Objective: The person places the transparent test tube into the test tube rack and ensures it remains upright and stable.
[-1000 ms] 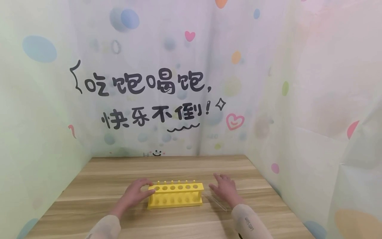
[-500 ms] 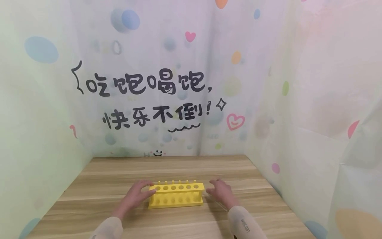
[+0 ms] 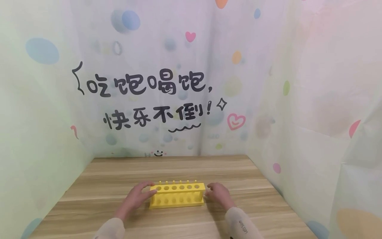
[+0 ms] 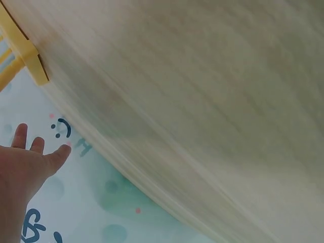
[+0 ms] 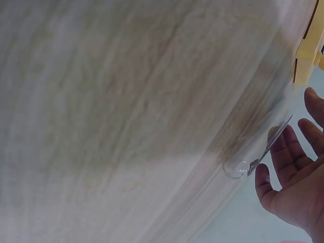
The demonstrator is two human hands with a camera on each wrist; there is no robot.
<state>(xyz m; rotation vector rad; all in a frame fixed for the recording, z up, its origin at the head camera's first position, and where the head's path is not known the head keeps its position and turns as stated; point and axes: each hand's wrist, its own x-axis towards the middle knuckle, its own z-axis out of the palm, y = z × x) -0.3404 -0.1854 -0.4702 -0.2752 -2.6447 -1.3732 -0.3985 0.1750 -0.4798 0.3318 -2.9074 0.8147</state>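
A yellow test tube rack [image 3: 177, 197] stands upright on the wooden table, with a row of round holes along its top and short pegs behind. My left hand [image 3: 138, 196] holds its left end, the thumb at the front edge and a finger at the back corner. At the rack's right end is my right hand [image 3: 221, 194], fingertips close to the corner and loosely bent. In the right wrist view a clear glass test tube [image 5: 253, 152] lies on the table beside the right fingers. From the head, the right hand and forearm hide this tube.
The wooden table [image 3: 119, 172] is bounded by a back wall [image 3: 167, 49] with printed dots and black lettering. Pale side walls [image 3: 313, 99] rise on the left and right.
My right hand has come left and nearer to me, in to the rack's right end, covering the tube seen on the table before. The left hand keeps its place at the rack.
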